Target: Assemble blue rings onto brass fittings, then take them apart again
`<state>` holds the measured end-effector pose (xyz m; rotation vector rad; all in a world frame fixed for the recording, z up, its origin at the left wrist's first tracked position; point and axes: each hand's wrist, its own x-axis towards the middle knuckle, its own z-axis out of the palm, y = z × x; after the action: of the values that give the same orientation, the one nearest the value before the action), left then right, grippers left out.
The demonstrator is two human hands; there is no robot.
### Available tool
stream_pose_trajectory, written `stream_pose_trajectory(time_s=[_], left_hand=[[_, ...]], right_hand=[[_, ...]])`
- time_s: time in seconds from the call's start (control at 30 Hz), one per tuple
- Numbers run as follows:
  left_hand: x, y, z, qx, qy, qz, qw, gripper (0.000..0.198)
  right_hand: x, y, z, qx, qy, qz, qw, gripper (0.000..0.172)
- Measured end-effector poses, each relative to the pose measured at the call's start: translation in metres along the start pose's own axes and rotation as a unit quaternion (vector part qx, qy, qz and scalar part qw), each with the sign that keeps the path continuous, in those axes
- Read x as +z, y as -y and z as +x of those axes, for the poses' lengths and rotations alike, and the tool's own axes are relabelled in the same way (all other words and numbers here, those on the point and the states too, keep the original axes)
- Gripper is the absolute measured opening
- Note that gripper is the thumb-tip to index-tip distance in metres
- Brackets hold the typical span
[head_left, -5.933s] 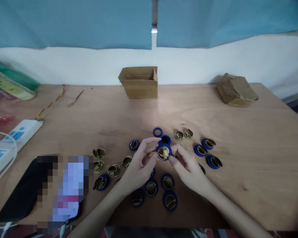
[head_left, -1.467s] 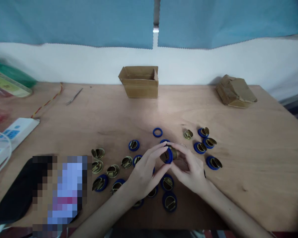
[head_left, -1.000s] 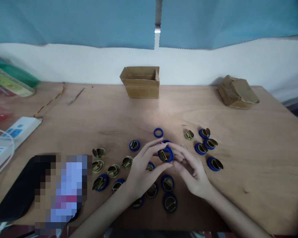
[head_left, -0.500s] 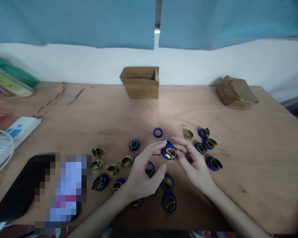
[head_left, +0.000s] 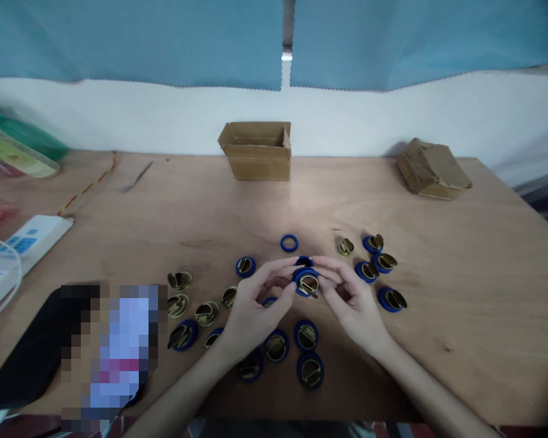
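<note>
A round brass-coloured fitting with a flap and a blue ring (head_left: 307, 281) is held up between my two hands. My left hand (head_left: 260, 301) grips its left side, thumb and fingers closed on the rim. On the other side, the thumb and fingers of my right hand (head_left: 354, 301) pinch the same piece. Behind it, another blue-ringed piece (head_left: 304, 261) shows partly, close to the fingertips. A loose blue ring (head_left: 289, 243) lies beyond the hands, and a brass fitting without a blue ring (head_left: 344, 246) sits to its right.
Several similar fittings (head_left: 207, 312) lie left, below and right of the hands. At the back stand an open cardboard box (head_left: 260, 164) and a crumpled one (head_left: 433, 170). Tweezers (head_left: 137, 177), a power strip (head_left: 45, 234) and a black phone (head_left: 36, 353) are on the left.
My left thumb and fingers have closed onto the fitting, where the thumb was apart before. The piece has shifted slightly left and both hands are closer together.
</note>
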<state>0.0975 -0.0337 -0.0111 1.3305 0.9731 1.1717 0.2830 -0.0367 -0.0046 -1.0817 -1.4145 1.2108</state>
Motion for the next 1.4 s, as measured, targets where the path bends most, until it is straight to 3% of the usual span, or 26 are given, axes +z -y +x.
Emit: stream_pose_trajectory(time_s=[0.23,0.5,0.87,1.17,1.4], left_hand=[[0.0024,0.0007,-0.0003,-0.012,-0.022,-0.011,1.000,0.029],[0.0018,0.0044,0.0075,-0.052,-0.035,-0.111,0.992,0.027],[0.0037,0.0061,0.0031,-0.060,-0.009,-0.028,0.998,0.025],[0.0039,0.0033,0.0032,-0.040,-0.015,-0.031,0.999,0.034],[0.0007,0.0059,0.0068,-0.033,0.008,-0.060,0.998,0.054]], right_hand=[[-0.0002,-0.0008,0.0005,0.024,0.003,0.009,1.000,0.024],[-0.0026,-0.0043,-0.0005,0.032,0.076,0.014,0.996,0.032],[-0.0041,-0.0033,0.0019,0.043,0.058,0.024,0.997,0.031],[-0.0042,-0.0042,-0.0005,0.045,0.065,0.005,0.997,0.030],[-0.0034,-0.0072,-0.0019,0.010,0.043,-0.031,0.999,0.029]])
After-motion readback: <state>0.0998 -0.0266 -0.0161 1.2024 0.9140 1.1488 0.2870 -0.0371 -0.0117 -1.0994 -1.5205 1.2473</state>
